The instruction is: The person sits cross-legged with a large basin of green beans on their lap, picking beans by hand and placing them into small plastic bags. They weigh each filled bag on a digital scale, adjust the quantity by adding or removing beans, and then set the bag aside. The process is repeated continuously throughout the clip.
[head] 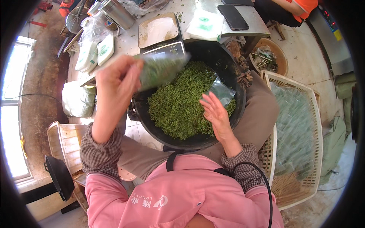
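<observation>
My left hand grips the edge of a clear plastic bag with green contents, raised above the left side of a black tub. Motion blurs this bag, which partly covers the front of a digital scale. A heap of small green berries on stems, like fresh Sichuan pepper, fills the tub between my knees. My right hand hovers over the heap's right side, fingers spread and nothing in them. Just beyond its fingertips, another clear plastic bag lies on the berries.
Stacks of printed white bags and a phone lie on the metal table, near a steel flask. At my right stands a cream plastic crate of clear packets. Beyond it are a waste basin and another person.
</observation>
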`<state>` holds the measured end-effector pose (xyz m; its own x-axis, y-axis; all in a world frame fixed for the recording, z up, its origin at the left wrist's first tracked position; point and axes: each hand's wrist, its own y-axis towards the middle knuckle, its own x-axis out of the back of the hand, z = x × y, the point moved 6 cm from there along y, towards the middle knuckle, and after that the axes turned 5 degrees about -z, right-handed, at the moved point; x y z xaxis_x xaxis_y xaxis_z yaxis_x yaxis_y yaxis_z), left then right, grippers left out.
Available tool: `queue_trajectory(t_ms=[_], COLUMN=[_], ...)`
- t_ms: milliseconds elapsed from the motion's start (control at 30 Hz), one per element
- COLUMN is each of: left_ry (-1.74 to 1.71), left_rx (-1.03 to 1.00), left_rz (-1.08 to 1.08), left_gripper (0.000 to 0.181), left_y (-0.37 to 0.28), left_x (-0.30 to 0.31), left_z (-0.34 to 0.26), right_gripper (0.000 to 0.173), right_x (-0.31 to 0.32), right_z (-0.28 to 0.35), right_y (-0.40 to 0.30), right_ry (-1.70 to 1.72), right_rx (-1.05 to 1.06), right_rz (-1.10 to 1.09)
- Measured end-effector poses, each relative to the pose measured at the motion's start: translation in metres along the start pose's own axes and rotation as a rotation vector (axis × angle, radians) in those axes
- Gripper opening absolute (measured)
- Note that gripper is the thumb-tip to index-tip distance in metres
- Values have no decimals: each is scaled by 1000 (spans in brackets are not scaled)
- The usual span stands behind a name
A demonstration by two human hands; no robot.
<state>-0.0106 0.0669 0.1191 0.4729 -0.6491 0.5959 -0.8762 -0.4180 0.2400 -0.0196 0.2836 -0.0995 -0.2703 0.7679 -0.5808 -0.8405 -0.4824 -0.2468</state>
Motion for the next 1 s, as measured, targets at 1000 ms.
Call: queue_trajectory(t_ms=[1000], left_ry=[-879], left_rx=[788], left_rz=[828], left_gripper=[41], left_y=[-238], left_x=[-28], left_z=[104], right_gripper=[59], right_x=[-81], right_z=[-42], right_y=[-100], right_ry=[-196], right_rx=[-419], right_rz=[586])
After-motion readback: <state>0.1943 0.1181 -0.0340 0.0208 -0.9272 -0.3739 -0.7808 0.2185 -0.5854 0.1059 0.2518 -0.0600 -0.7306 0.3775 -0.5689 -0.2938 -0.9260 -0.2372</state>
